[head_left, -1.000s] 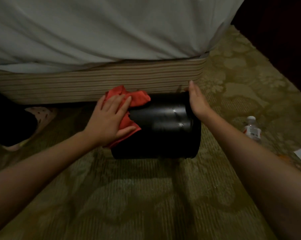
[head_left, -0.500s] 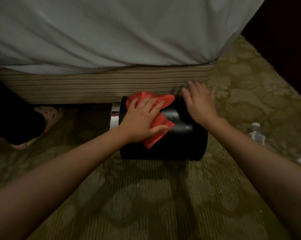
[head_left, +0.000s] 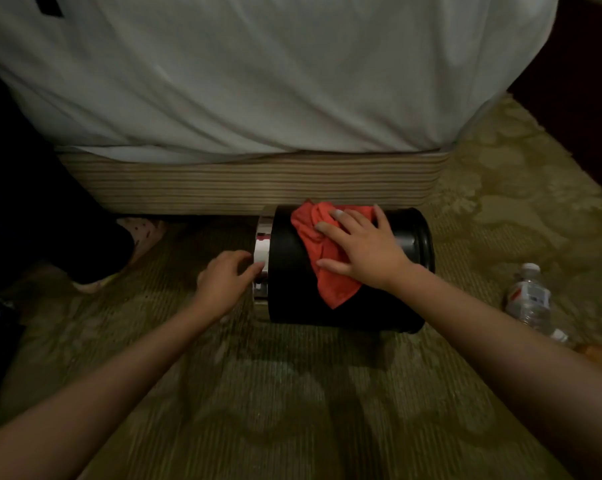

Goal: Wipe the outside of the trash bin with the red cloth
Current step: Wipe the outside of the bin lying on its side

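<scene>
Right hand (head_left: 365, 251) is lying flat with fingers spread, pressing the red cloth (head_left: 330, 282) against the upper side of the trash bin (head_left: 292, 271). The bin is lying on its side on the carpet (head_left: 292, 393), just in front of the bed (head_left: 258, 81), with its shiny rim (head_left: 260, 251) pointing left. Left hand (head_left: 223, 282) is reaching to that rim with bent fingers touching it; blur is hiding whether it is gripping. A water bottle (head_left: 529, 299) is lying on the carpet, well to the right of the bin
</scene>
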Demonstrator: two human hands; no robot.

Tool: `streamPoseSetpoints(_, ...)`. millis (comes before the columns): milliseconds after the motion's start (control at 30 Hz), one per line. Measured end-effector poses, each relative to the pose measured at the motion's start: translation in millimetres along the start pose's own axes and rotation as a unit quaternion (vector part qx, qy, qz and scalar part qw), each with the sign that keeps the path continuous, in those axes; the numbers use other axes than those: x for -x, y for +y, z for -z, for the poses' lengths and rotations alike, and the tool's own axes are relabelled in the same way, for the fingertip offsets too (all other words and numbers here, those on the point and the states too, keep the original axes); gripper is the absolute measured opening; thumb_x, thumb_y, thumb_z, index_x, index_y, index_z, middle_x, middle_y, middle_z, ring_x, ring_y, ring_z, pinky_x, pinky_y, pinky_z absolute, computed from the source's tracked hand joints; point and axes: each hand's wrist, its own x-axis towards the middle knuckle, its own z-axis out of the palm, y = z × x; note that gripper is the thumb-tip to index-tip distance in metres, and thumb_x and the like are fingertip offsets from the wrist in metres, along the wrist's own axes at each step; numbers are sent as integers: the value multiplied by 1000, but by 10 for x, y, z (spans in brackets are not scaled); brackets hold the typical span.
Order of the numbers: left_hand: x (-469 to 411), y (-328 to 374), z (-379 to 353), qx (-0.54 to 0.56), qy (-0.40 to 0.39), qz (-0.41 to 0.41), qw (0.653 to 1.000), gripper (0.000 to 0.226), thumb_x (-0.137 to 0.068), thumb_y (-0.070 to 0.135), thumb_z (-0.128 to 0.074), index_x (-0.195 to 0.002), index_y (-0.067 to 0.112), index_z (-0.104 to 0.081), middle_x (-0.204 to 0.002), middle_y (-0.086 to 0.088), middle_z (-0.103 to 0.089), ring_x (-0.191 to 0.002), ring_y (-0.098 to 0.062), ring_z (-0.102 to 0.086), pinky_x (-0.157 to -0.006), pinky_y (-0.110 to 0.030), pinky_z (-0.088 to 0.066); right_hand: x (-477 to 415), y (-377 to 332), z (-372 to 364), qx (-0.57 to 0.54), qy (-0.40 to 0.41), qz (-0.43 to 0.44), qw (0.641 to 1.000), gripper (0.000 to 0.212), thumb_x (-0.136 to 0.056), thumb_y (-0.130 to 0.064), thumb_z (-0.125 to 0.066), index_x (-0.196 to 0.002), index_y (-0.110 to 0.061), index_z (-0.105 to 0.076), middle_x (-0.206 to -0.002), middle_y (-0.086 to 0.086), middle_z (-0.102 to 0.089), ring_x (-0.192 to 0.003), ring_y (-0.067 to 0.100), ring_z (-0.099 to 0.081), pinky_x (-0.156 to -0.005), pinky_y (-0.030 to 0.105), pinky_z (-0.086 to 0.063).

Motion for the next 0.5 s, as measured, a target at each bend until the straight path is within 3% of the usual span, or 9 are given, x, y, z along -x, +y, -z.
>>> streamPoseSetpoints(100, 10, 109, 14, 160, -47, 23, 986, 18, -94, 27, -51, -93, 13, -63, -92, -6, -65, -85, -15, -60, -71, -26, -47, 133, 149, 42, -5, 33, -8, 999, 59, -83, -56, -52, -135, -28, -46, -142, 6, -44, -131, 25, -40, -106, 53, -18)
streamPoseSetpoints(167, 24, 177, 69, 227, -64, 43, 971, 15, -93, 21, -52, -87, 12, -61, -86, -7, -63, -77, -14, -59, -61, -19, -42, 230, 213, 54, -1, 49, -17, 999, 55, -82, -50, -59, -129, -23, -53, -136, 7, -51, -127, 26, -46, -103, 51, -25)
streamPoseSetpoints(267, 61, 237, 133, 227, -75, 55, 969, 21, -92, 20, -53, -90, 0, -61, -87, -16, -61, -77, -21, -57, -64, -25, -43, 325, 230, 55, 6, 66, -16, 998, 52, -80, -46, -64, -124, -19, -58, -130, 10, -56, -123, 29, -50, -101, 53, -29)
streamPoseSetpoints(500, 118, 571, 246, 192, -61, -27, 979, 21, -91, 20, -56, -77, 4, -60, -70, -5, -56, -63, -10, -52, -56, -18, -39, 450, 405, 103, -40, 102, -90, 990, 46, -89, -44, -54, -128, -19, -55, -133, 8, -53, -130, 26, -42, -107, 51, -23)
